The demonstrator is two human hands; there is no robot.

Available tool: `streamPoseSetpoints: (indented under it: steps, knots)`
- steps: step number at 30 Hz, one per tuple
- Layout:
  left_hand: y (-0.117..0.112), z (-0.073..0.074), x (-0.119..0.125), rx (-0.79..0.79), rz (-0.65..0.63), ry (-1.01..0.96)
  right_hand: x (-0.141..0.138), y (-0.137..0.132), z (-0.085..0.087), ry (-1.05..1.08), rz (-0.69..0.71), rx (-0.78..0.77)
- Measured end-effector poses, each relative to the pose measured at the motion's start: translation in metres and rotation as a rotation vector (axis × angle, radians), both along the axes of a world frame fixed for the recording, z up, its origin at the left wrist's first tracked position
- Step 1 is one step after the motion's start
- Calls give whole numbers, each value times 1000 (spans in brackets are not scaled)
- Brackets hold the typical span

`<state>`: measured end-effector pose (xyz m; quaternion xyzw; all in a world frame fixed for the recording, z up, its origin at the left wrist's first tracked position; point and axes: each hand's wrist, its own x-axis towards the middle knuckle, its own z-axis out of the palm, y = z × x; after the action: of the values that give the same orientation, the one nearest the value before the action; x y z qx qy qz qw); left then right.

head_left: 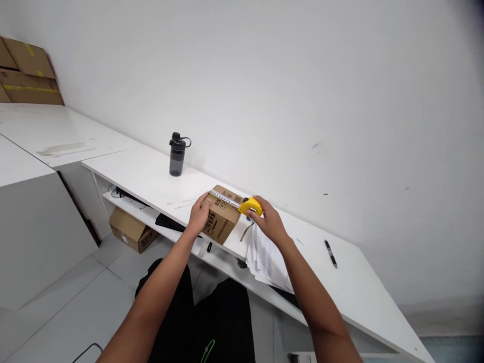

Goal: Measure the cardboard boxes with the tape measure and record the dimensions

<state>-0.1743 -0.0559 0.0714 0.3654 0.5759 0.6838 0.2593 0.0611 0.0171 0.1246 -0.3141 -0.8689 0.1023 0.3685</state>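
Note:
A small brown cardboard box (223, 222) with black print stands on the white table, near its front edge. My right hand (268, 219) is closed around a yellow tape measure (250, 205) at the box's right side. From its case the white blade (226, 198) runs out across the top of the box to the left edge. My left hand (199, 214) grips the box's left side, with the thumb near the blade's end. Whether its fingers also pinch that end is hidden.
On the white table (147, 174) stand a dark water bottle (176, 156) behind the box, loose papers (266, 257) to the right, and a black pen (330, 253) farther right. Cardboard boxes (32, 73) are stacked far left. An open carton (130, 232) sits below the shelf.

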Motion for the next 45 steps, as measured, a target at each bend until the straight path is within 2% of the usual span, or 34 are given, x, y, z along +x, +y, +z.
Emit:
streamPoseSetpoints:
  steps: [10,19,26,32,39,45]
  knots:
    - [5,-2,-2,-7,5,33,4,-2,-1,85,-26,-57]
    - [3,-2,-2,-25,-24,17,20,-9,-14,90,-61,-81]
    - [6,-2,-3,-14,10,67,19,-11,-14,92,-81,-79]
    - [4,1,-2,-13,-2,58,18,-10,-16,105,-139,-159]
    - [4,0,-2,-10,0,25,-2,-8,-8,128,-215,-13]
    - [4,1,-2,5,-10,8,-43,-6,9,71,-127,-89]
